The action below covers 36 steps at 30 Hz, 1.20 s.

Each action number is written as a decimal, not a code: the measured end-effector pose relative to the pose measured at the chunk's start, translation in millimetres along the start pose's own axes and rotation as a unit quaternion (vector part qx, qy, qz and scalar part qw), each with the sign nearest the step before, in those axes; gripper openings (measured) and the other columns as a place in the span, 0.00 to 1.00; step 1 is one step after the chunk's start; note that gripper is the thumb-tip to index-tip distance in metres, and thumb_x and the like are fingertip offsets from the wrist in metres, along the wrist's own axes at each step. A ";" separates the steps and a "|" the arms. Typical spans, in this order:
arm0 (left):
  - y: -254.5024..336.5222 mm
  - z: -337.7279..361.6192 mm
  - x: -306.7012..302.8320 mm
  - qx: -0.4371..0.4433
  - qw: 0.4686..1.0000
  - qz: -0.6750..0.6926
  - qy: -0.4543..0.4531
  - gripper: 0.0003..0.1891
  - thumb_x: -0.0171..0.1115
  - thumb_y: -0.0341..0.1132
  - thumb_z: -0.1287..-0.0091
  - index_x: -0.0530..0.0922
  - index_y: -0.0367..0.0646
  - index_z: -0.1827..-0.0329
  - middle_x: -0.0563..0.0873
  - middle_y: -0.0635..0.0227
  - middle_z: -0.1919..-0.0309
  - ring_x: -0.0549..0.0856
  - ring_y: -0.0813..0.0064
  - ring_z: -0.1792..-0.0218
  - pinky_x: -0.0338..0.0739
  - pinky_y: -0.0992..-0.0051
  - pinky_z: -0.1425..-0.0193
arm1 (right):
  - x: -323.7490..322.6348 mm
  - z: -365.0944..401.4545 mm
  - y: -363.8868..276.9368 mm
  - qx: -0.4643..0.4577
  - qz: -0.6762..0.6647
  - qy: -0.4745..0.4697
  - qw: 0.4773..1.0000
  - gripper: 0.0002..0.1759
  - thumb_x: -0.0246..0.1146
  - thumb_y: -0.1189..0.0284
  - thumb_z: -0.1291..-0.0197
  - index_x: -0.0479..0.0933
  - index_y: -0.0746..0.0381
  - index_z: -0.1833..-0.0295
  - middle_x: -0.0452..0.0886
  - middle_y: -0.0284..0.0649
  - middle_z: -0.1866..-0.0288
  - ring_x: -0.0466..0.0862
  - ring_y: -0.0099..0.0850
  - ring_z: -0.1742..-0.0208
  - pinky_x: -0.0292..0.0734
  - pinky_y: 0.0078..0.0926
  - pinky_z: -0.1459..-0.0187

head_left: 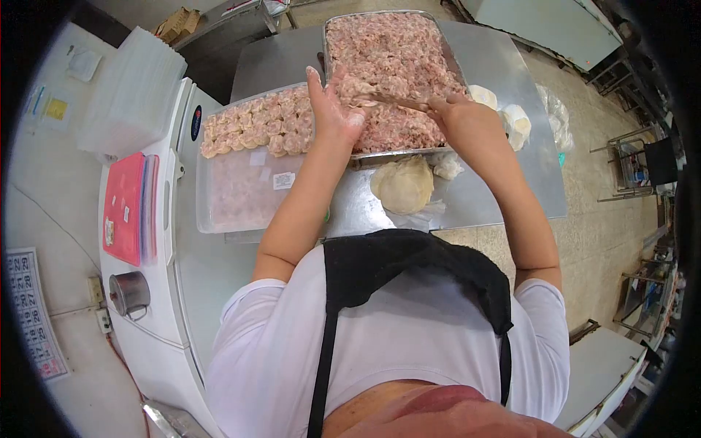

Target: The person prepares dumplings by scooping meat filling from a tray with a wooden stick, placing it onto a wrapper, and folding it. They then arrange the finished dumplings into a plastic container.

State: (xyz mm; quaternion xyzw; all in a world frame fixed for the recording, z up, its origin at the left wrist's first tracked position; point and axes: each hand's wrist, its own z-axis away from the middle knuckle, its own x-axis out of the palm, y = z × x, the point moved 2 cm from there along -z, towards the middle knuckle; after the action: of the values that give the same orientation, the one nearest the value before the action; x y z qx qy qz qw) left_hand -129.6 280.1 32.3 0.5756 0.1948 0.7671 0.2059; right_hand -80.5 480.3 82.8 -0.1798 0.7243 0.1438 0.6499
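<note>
Over the left edge of a metal tray (450,44) of minced meat filling (394,47), my left hand (337,117) is cupped, dusted with flour. Its thumb sticks up, and its fingers curl around a dumpling (356,92) that they partly hide. My right hand (464,120) grips a flat spatula (401,101) from the right, its tip at the dumpling. Left of the tray, rows of shaped dumplings (255,124) fill part of a plastic tray (241,191). Near me on the table lies a round stack of pale dough wrappers (403,185).
A steel table (504,73) carries the trays. White wrapped bundles (515,124) and a plastic bag (556,117) lie at its right. On the white freezer at left are stacked clear trays (135,91), pink lids (124,208) and a metal mug (129,293).
</note>
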 end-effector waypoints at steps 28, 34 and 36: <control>-25.7 19.5 25.0 0.189 0.453 -0.842 -0.222 0.25 0.75 0.42 0.52 0.81 0.44 0.49 0.84 0.58 0.53 0.82 0.58 0.55 0.76 0.65 0.48 | 80.8 -17.7 116.9 -0.146 -0.497 -0.117 0.847 0.19 0.60 0.61 0.33 0.79 0.61 0.43 0.86 0.47 0.62 0.83 0.31 0.66 0.76 0.29 0.59; -29.5 -10.8 -22.6 0.065 0.650 -0.757 -0.019 0.24 0.73 0.44 0.48 0.81 0.42 0.50 0.86 0.60 0.54 0.84 0.65 0.55 0.76 0.69 0.50 | 50.1 -9.9 106.4 -0.087 -0.288 0.060 0.952 0.13 0.60 0.64 0.34 0.80 0.56 0.48 0.84 0.49 0.61 0.83 0.46 0.55 0.77 0.36 0.53; -30.1 -7.7 -14.5 0.053 0.642 -0.763 -0.049 0.26 0.73 0.45 0.48 0.80 0.42 0.47 0.85 0.60 0.53 0.84 0.66 0.57 0.76 0.69 0.50 | 62.3 -4.5 93.8 -0.157 -0.270 0.139 0.940 0.13 0.59 0.64 0.34 0.79 0.53 0.47 0.83 0.48 0.62 0.82 0.49 0.57 0.78 0.40 0.57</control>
State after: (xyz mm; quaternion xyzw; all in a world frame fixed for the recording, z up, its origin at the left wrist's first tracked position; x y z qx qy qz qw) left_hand -130.6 297.0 2.6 0.2690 0.5952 0.2970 0.6966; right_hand -132.2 557.6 19.0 -0.4865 0.7000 0.0478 0.5206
